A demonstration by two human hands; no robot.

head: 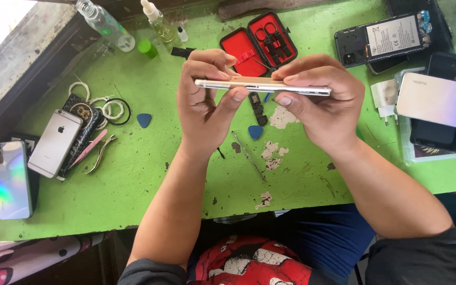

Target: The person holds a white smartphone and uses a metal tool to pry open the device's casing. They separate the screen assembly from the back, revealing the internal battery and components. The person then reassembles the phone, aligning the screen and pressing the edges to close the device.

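I hold a slim phone [262, 86] edge-on above the middle of the green table [149, 179], its long side turned up to me; my left hand [207, 108] pinches its left end between thumb and fingers, and my right hand [325, 108] clamps the right end the same way, so both hands grasp the phone and nothing else. As far as I can judge, the phone looks closed along the edge I see, with no gap showing, so any opening of it seems not yet begun, though the far side is hidden. Just beyond it, at twelve o'clock, lies an open tool case [259, 45] with a red lining and small scissors inside. Under my hands lie two blue picks [255, 132], with a third pick [144, 120] at nine o'clock, and a thin metal probe [249, 157] at six. At two o'clock an opened phone [386, 39] shows a battery with a white rectangular label. At three o'clock a pale, shiny phone back [439, 100] rests on a dark box, with a white charger [383, 97] beside it. At nine o'clock sit a silver phone [55, 142], pink nippers [93, 150] and coiled cords [109, 108]; farther left lies an iridescent phone [11, 179]. At eleven o'clock stand two clear bottles [106, 25] and a green cap [144, 47].
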